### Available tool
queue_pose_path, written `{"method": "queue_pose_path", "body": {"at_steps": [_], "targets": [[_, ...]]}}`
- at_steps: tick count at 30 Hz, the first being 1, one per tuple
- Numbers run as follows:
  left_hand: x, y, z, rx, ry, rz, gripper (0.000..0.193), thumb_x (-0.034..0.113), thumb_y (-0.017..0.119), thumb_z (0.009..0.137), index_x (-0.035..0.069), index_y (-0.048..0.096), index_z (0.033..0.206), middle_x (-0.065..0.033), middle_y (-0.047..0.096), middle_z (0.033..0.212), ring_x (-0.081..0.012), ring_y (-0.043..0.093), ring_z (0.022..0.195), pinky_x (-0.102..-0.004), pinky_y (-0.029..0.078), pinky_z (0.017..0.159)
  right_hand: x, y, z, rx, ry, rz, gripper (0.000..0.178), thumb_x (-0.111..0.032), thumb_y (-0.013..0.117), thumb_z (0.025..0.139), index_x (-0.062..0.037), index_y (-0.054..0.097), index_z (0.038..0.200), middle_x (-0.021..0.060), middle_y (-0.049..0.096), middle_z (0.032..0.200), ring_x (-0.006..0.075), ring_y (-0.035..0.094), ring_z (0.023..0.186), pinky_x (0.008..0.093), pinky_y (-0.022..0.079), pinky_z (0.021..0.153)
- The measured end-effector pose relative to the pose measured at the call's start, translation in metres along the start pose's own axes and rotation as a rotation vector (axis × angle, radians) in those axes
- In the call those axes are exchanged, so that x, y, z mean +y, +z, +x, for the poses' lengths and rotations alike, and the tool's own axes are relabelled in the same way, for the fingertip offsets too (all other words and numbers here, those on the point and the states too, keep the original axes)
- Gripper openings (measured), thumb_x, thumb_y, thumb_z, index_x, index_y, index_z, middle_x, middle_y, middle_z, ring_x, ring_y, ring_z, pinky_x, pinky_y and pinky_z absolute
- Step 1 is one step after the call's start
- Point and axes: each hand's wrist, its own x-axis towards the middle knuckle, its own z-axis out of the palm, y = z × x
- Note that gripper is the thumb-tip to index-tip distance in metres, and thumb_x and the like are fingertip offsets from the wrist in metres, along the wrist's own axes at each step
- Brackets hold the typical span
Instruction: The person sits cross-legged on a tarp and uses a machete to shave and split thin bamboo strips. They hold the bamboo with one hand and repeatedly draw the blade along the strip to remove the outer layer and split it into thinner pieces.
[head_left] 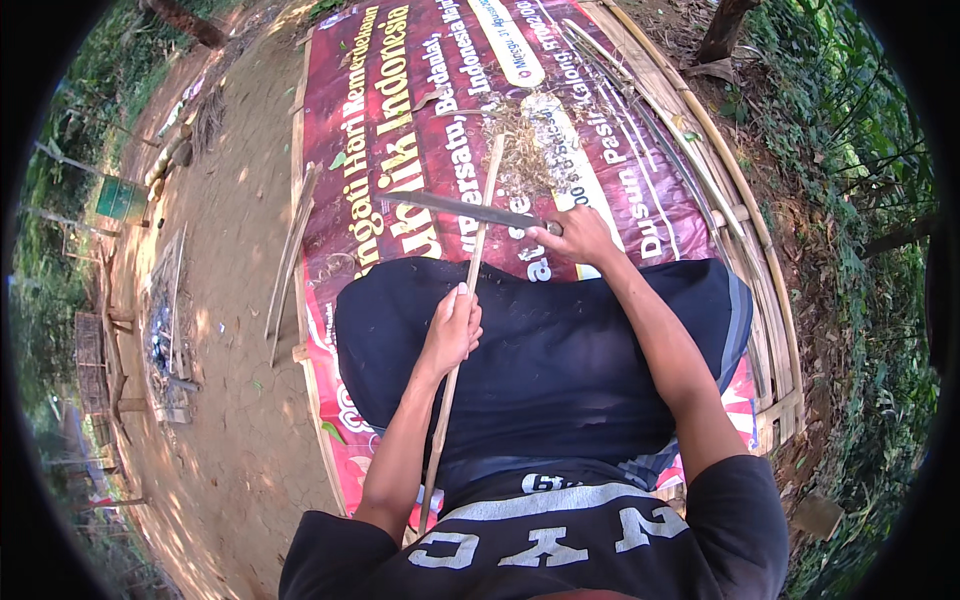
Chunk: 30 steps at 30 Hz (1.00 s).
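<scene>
My left hand (456, 326) is wrapped round a long, thin bamboo strip (489, 190) that runs from beside my body out past my knees. In my right hand (577, 240) is the handle of a machete (460, 208). Its long dark blade points left and crosses the strip beyond my left hand. Whether the edge bites into the strip I cannot tell. A heap of pale shavings (528, 150) lies on the printed banner (400, 150) just past the blade.
I sit on a bamboo platform (770, 270) covered by the red banner. Split bamboo lengths (660, 130) lie along its right side, and more strips (290, 260) rest at its left edge. Bare earth (250, 420) stretches left; green plants (870, 130) grow to the right.
</scene>
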Motion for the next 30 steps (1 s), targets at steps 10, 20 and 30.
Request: {"method": "queue_pose_path", "body": {"at_steps": [10, 20, 30], "targets": [[0.017, -0.006, 0.045, -0.011, 0.119, -0.005, 0.038, 0.046, 0.033, 0.109, 0.013, 0.039, 0.090, 0.0040, 0.031, 0.056, -0.0043, 0.028, 0.039, -0.0222, 0.023, 0.034, -0.035, -0.004, -0.010, -0.124, 0.021, 0.050, 0.066, -0.065, 0.055, 0.091, -0.0034, 0.071, 0.077, 0.0202, 0.056, 0.053, 0.0412, 0.062, 0.059, 0.0495, 0.050, 0.059], [-0.015, 0.013, -0.020, 0.002, -0.070, 0.023, 0.040, 0.043, 0.031, 0.109, 0.012, 0.040, 0.087, 0.0046, 0.031, 0.056, -0.0047, 0.028, 0.039, -0.0230, 0.025, 0.034, 0.007, -0.025, 0.009, -0.021, 0.209, 0.012, 0.072, -0.070, 0.053, 0.090, -0.0020, 0.071, 0.073, 0.0223, 0.060, 0.058, 0.0398, 0.063, 0.060, 0.0489, 0.050, 0.061], [0.021, -0.002, 0.030, 0.037, 0.078, -0.023, 0.039, 0.043, 0.033, 0.109, 0.012, 0.039, 0.086, 0.0041, 0.031, 0.056, -0.0050, 0.029, 0.038, -0.0234, 0.025, 0.034, -0.038, -0.001, -0.007, -0.122, -0.083, 0.034, 0.067, -0.066, 0.052, 0.091, -0.0044, 0.071, 0.074, 0.0209, 0.056, 0.053, 0.0403, 0.061, 0.056, 0.0496, 0.050, 0.058]]}}
